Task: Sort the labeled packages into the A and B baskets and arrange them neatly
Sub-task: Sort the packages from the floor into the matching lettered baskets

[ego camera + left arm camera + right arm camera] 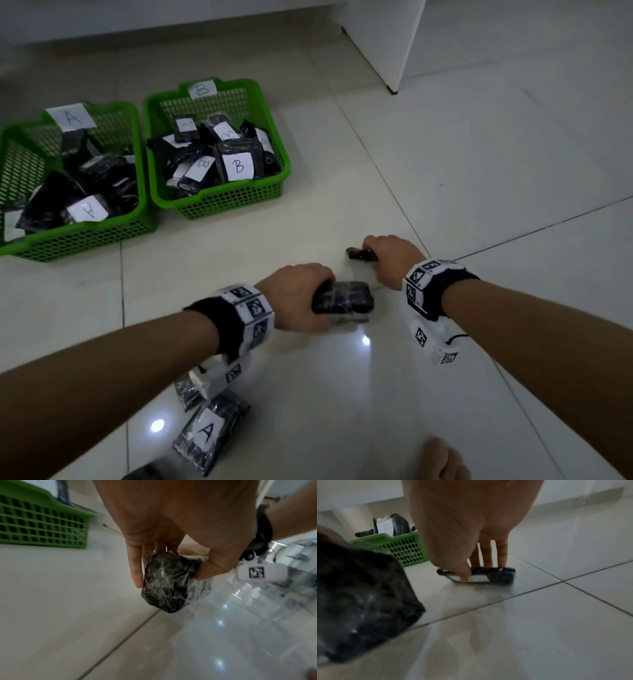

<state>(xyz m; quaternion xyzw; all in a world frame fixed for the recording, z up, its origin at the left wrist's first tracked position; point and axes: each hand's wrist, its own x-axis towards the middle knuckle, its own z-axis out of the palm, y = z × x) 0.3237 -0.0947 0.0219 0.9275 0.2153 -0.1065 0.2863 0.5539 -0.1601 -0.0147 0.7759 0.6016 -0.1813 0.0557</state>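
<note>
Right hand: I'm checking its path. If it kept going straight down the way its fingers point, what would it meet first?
The right hand already grips a black package; directly beneath lies the tiled floor.

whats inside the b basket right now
The B basket holds a heap of black wrapped packages, several showing B labels. Whatever lies beneath the top ones is covered.

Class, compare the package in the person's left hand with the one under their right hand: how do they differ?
The left-hand package is gripped by the left hand; the right-hand package lies flat on the floor, pinched by the right hand. The right-hand package shows a white label; the left-hand package shows none. Both are black and plastic-wrapped.
</note>
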